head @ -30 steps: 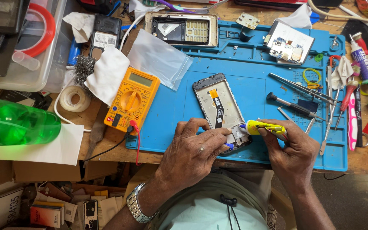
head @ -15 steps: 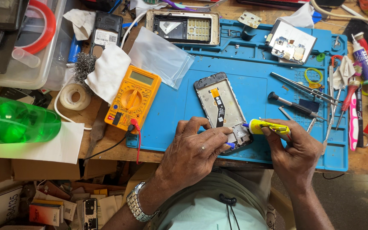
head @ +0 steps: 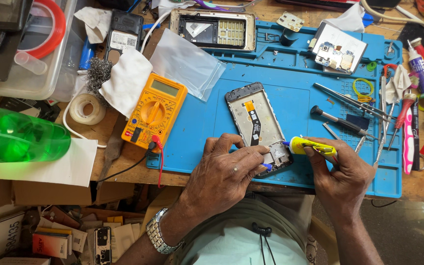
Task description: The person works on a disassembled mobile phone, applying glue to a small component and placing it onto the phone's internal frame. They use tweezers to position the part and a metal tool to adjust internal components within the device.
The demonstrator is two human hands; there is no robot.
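An opened phone frame (head: 256,118) with an orange flex strip lies on the blue work mat (head: 295,88). My left hand (head: 226,174) presses on the frame's near end, fingers resting on its lower corner. My right hand (head: 342,172) holds a small yellow glue tube (head: 312,145), its blue tip touching the frame's lower right edge. A silver watch sits on my left wrist.
A yellow multimeter (head: 154,110) with leads sits left of the mat. Tweezers and screwdrivers (head: 349,105) lie at the right, a second phone housing (head: 213,29) and a circuit board (head: 338,49) at the back. A green bottle (head: 15,137) lies at far left.
The glue tube has shifted slightly left along the frame's near end. My left hand stays pressed on the frame.
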